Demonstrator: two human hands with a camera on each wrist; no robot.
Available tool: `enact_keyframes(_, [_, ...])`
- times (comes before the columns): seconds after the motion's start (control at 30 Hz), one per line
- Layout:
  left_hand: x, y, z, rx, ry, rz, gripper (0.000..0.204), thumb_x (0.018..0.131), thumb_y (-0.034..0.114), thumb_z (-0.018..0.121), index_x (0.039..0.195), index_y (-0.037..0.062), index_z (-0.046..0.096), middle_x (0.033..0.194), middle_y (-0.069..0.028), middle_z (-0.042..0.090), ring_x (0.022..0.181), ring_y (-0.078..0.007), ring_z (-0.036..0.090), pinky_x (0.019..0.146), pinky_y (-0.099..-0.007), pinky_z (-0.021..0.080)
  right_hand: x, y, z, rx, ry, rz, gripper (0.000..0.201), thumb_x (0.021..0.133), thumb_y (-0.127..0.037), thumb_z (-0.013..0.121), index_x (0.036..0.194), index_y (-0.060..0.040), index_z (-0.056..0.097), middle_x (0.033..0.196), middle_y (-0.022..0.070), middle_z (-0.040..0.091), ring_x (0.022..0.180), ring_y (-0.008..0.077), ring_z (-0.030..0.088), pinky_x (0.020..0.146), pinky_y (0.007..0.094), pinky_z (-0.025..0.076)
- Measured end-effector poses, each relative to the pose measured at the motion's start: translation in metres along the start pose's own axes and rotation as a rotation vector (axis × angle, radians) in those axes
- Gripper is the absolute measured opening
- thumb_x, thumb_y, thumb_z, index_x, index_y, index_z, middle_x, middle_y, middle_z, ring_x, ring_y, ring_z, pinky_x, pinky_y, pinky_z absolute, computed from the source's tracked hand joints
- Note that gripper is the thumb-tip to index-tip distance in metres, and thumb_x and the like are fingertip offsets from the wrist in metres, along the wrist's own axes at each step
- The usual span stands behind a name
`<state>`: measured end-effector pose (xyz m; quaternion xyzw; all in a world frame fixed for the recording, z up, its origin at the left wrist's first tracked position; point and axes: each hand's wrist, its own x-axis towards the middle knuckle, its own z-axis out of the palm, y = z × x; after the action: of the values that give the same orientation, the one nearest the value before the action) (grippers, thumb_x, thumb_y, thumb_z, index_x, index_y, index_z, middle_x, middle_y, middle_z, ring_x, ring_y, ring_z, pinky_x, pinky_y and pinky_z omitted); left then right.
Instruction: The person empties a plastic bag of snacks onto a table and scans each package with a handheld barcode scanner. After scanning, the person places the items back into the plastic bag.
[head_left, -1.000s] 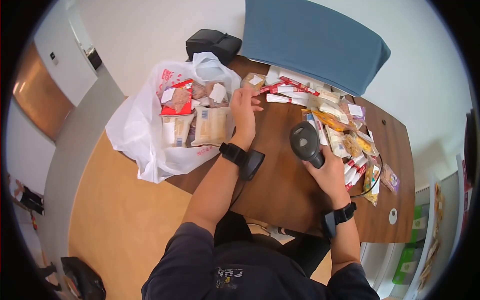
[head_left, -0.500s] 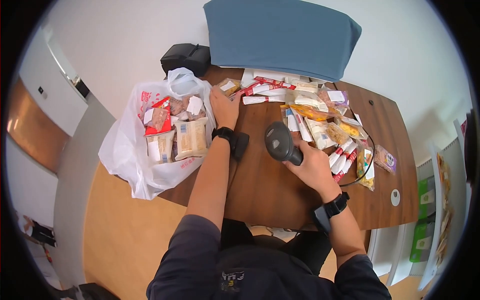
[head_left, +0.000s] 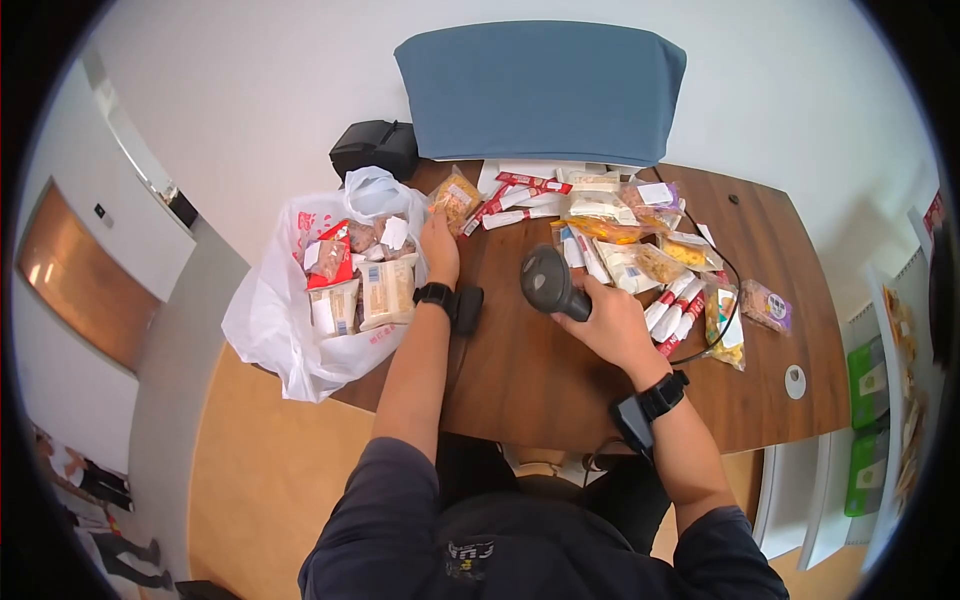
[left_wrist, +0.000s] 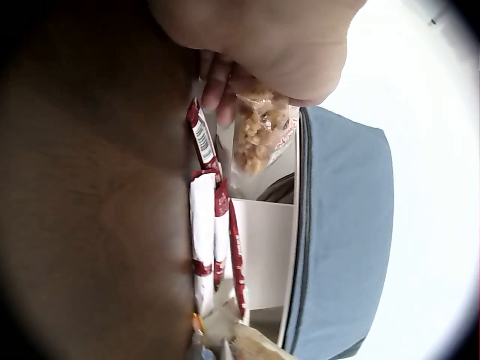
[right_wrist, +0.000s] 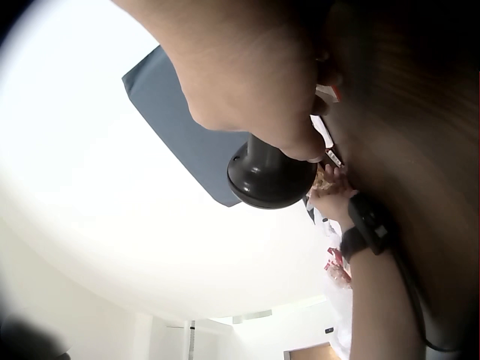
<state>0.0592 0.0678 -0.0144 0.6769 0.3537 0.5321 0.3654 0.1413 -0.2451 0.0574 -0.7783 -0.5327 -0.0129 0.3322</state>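
Observation:
My left hand [head_left: 438,250] holds a clear bag of yellowish-brown snack [head_left: 456,199] by its near edge, beside the plastic bag's right side. In the left wrist view the snack bag [left_wrist: 259,135] is tilted up from the table under the fingers of the left hand [left_wrist: 262,52]. My right hand [head_left: 612,325] grips a black handheld scanner [head_left: 548,280] by its handle, above the middle of the table. The scanner head [right_wrist: 271,180] shows below the right hand [right_wrist: 247,82] in the right wrist view.
A white plastic bag [head_left: 262,310] full of packets stands at the left. Red-and-white sticks [head_left: 522,216] and several snack packets [head_left: 655,264] lie across the back and right of the wooden table [head_left: 520,380]. Behind are a black device [head_left: 374,148] and a blue-covered object [head_left: 545,95].
My left hand has taken hold of the snack bag and lifted it at an angle. My right hand has moved left with the scanner, and the head view has shifted.

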Motion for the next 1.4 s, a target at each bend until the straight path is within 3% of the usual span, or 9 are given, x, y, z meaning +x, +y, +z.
enact_keyframes(0.07, [-0.013,0.006,-0.006,-0.603,-0.124,-0.253,0.038,0.101,0.034,0.044,0.103,0.0021,0.066,0.086,-0.0145,0.070,0.074,-0.0222,0.065,0.071,-0.0354,0.053,0.002,0.004,0.001,0.101,0.074,0.006,0.045,0.077,-0.034,0.077,0.108,-0.0049,0.064,0.084,0.0195,0.070,0.080,0.0383,0.068,0.073,0.0443,0.055])
enact_keyframes(0.2, [-0.060,0.042,-0.019,-0.896,-0.380,-0.454,0.041,0.103,0.038,0.040,0.128,0.0075,0.051,0.108,-0.0126,0.067,0.073,-0.0196,0.063,0.072,-0.0344,0.052,0.005,0.008,-0.003,0.143,0.061,0.100,0.045,0.077,-0.034,0.078,0.108,-0.0025,0.065,0.086,0.0212,0.070,0.082,0.0383,0.068,0.074,0.0428,0.055])
enact_keyframes(0.33, [-0.091,0.075,-0.024,-1.001,-0.633,-0.646,0.043,0.102,0.042,0.041,0.130,0.0098,0.047,0.113,-0.0107,0.064,0.078,-0.0196,0.062,0.071,-0.0355,0.051,0.009,0.014,-0.005,0.341,0.070,0.066,0.041,0.084,-0.031,0.074,0.107,0.0015,0.063,0.082,0.0168,0.068,0.067,0.0253,0.067,0.066,0.0368,0.054])
enact_keyframes(0.4, [-0.089,0.075,-0.024,-1.060,-0.798,-0.643,0.042,0.101,0.043,0.042,0.127,0.0107,0.047,0.110,-0.0090,0.063,0.081,-0.0206,0.061,0.072,-0.0365,0.049,0.009,0.011,0.000,1.380,-0.118,0.302,0.034,0.093,-0.026,0.067,0.110,0.0014,0.059,0.081,0.0100,0.064,0.060,0.0159,0.060,0.058,0.0307,0.052])
enact_keyframes(0.6, [-0.079,0.068,-0.018,-1.057,-0.716,-0.710,0.037,0.097,0.034,0.046,0.122,0.0085,0.050,0.105,-0.0079,0.063,0.089,-0.0210,0.060,0.082,-0.0369,0.048,0.005,0.006,0.017,1.268,-0.188,0.311,0.027,0.096,-0.016,0.061,0.115,0.0020,0.054,0.086,0.0075,0.061,0.061,0.0119,0.058,0.056,0.0266,0.049])
enact_keyframes(0.87, [-0.077,0.060,-0.015,-1.062,-0.729,-0.718,0.037,0.093,0.027,0.048,0.122,0.0040,0.053,0.111,-0.0103,0.065,0.095,-0.0214,0.060,0.088,-0.0380,0.047,-0.010,0.004,0.011,1.054,-0.296,0.275,0.065,0.088,-0.012,0.068,0.142,-0.0058,0.033,0.083,0.0011,0.051,0.065,0.0095,0.054,0.057,0.0263,0.049])
enact_keyframes(1.03, [-0.080,0.067,-0.014,-1.035,-0.687,-0.696,0.038,0.093,0.024,0.047,0.124,0.0034,0.053,0.115,-0.0114,0.065,0.098,-0.0208,0.060,0.088,-0.0380,0.046,-0.010,0.001,0.009,0.957,-0.315,0.327,0.055,0.087,-0.015,0.070,0.134,-0.0030,0.044,0.087,0.0048,0.057,0.070,0.0101,0.058,0.059,0.0273,0.049])
enact_keyframes(1.3, [-0.082,0.077,-0.011,-1.032,-0.672,-0.726,0.040,0.094,0.021,0.046,0.130,0.0058,0.048,0.124,-0.0120,0.062,0.102,-0.0198,0.061,0.088,-0.0374,0.047,-0.011,0.008,0.018,0.747,-0.199,0.151,0.039,0.085,-0.016,0.071,0.117,0.0003,0.055,0.085,0.0086,0.063,0.060,0.0142,0.061,0.058,0.0285,0.050])
enact_keyframes(1.4, [-0.083,0.066,-0.012,-1.024,-0.747,-0.731,0.035,0.094,0.020,0.045,0.126,0.0052,0.049,0.119,-0.0112,0.063,0.098,-0.0196,0.062,0.085,-0.0370,0.048,-0.008,0.000,0.008,0.832,-0.254,0.295,0.038,0.086,-0.015,0.070,0.117,-0.0002,0.054,0.082,0.0072,0.063,0.059,0.0135,0.061,0.056,0.0275,0.050])
